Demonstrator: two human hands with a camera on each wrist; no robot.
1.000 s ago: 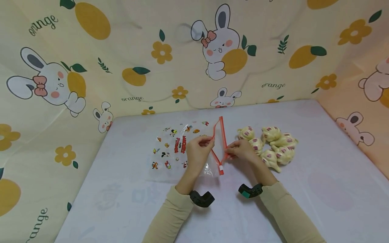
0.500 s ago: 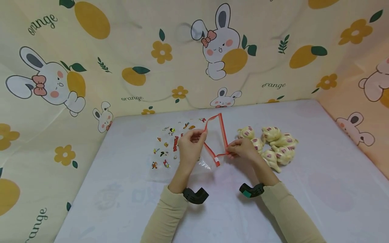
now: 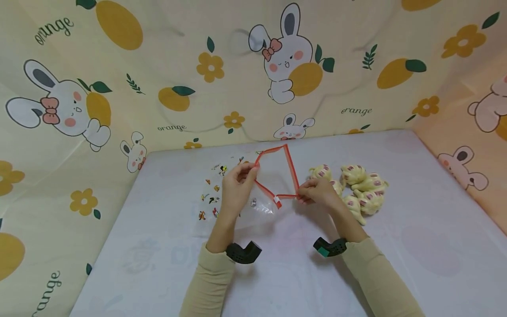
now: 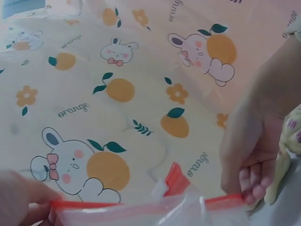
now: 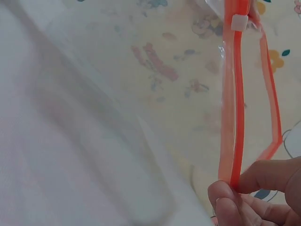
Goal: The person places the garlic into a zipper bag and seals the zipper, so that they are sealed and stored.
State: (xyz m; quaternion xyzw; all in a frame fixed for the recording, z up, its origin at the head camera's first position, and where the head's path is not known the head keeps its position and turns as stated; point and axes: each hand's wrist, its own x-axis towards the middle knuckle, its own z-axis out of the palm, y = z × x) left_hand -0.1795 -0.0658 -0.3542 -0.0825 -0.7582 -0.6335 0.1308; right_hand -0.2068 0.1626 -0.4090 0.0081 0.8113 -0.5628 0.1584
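Note:
A clear zip bag with cartoon prints lies on the table, its red-edged mouth spread wide between both hands. My left hand pinches the left side of the red rim; in the left wrist view its fingers show at the lower left. The right hand pinches the opposite rim near its front corner, and its fingers grip the red strip in the right wrist view. A white slider sits on the zip. Printing is partly hidden behind my left hand.
To the right of the bag lies a cluster of several cream, garlic-like bulbs with purple patches; the right hand partly covers some. The white-covered table meets a patterned cloth backdrop behind and at the sides.
My left hand has moved left and slightly away with its side of the rim, so the bag's mouth has widened from a narrow gap. The right hand has barely moved. The bulbs stay put.

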